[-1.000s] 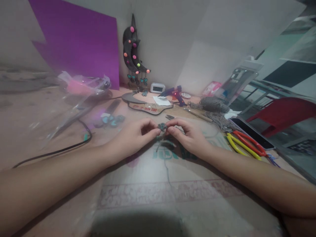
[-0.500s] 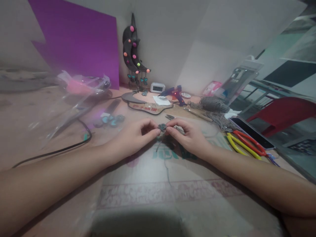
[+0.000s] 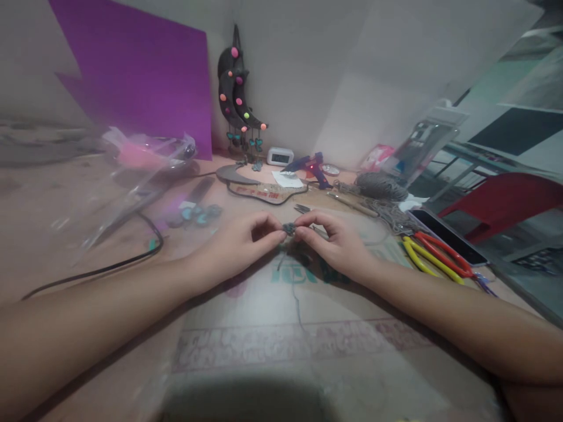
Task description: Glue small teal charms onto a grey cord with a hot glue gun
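Observation:
Pinched between both hands, above the middle of the work surface, is a small dark grey-green yarn piece (image 3: 288, 228); its exact form is too small to make out. My left hand (image 3: 250, 240) is closed, thumb and forefinger gripping its left side. From the right, my right hand (image 3: 332, 237) pinches the opposite edge, fingers curled. A thin strand of yarn (image 3: 297, 305) trails below the hands over the printed board (image 3: 246, 346). Just behind the hands lies a pointed metal tool tip (image 3: 302, 208), its other end partly hidden by my right hand.
Pliers with red and yellow handles (image 3: 433, 261) and a phone (image 3: 453, 237) lie right. Grey yarn (image 3: 380, 185), a glue gun (image 3: 314, 169) and a small clock (image 3: 280, 156) stand behind. A black cable (image 3: 101, 271) and plastic bag (image 3: 145, 155) lie left. A moon ornament (image 3: 229, 88) hangs on the wall.
Almost nothing differs. Both hands keep the same pinch on the yarn piece, which appears turned very slightly; the whole view has shifted a touch.

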The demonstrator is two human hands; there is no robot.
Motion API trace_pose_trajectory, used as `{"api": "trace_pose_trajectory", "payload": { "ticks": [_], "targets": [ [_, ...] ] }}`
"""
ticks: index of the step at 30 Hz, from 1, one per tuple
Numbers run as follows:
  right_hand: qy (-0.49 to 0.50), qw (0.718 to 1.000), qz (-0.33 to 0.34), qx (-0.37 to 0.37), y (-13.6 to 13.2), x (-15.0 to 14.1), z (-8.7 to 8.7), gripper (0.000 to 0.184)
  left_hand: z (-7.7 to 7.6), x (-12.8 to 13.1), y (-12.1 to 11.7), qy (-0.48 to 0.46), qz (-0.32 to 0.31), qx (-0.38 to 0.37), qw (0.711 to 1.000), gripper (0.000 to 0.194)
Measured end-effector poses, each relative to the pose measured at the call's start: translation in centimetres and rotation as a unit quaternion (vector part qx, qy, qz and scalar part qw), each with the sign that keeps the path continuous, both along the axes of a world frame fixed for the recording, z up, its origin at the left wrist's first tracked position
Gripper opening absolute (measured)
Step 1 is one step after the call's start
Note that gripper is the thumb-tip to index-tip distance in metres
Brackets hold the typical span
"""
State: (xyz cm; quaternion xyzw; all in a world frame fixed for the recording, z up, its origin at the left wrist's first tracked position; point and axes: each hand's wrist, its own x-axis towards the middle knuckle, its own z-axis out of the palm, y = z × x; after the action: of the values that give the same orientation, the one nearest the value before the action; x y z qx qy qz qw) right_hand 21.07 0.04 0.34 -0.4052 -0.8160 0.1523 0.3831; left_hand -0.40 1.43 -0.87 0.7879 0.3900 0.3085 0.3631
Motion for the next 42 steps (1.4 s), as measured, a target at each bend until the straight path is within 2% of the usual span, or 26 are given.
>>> {"api": "trace_pose_trajectory", "payload": {
  "ticks": [5, 10, 19, 25, 30, 33, 39, 42],
  "targets": [
    [-0.003, 1.0, -0.017, 0.018, -0.09, 0.01, 0.02, 0.008, 0.15, 0.03, -0.07, 0.024, 0.024, -0.008, 0.999, 0.033],
    [-0.033, 0.997, -0.033, 0.066, -0.1, 0.07, 0.06, 0.008, 0.43, 0.13, -0.17, 0.015, -0.01, 0.004, 1.0, 0.035],
    [-0.107, 0.984, 0.039, 0.135, 0.06, 0.25, 0.0, 0.009, 0.51, 0.1, -0.21, 0.007, -0.022, 0.007, 1.0, 0.034],
    [-0.104, 0.986, 0.044, 0.125, 0.13, 0.2, -0.09, 0.01, 0.22, 0.02, -0.07, 0.013, -0.02, 0.013, 1.0, 0.031],
    [-0.077, 0.991, -0.008, 0.106, -0.16, 0.14, -0.13, 0.011, 0.25, 0.11, -0.17, 0.011, 0.006, 0.009, 1.0, 0.034],
    [-0.067, 0.994, -0.024, 0.083, -0.08, 0.12, -0.15, 0.012, 0.36, 0.13, -0.27, 0.015, 0.0, 0.007, 1.0, 0.033],
    [-0.074, 0.994, 0.02, 0.075, 0.18, 0.06, -0.03, 0.01, 0.44, 0.05, -0.33, 0.04, -0.017, 0.02, 0.999, 0.033],
    [-0.078, 0.994, 0.018, 0.071, 0.16, 0.01, 0.0, 0.012, 0.37, 0.06, -0.28, 0.044, -0.025, 0.017, 0.999, 0.033]
  ]
}}
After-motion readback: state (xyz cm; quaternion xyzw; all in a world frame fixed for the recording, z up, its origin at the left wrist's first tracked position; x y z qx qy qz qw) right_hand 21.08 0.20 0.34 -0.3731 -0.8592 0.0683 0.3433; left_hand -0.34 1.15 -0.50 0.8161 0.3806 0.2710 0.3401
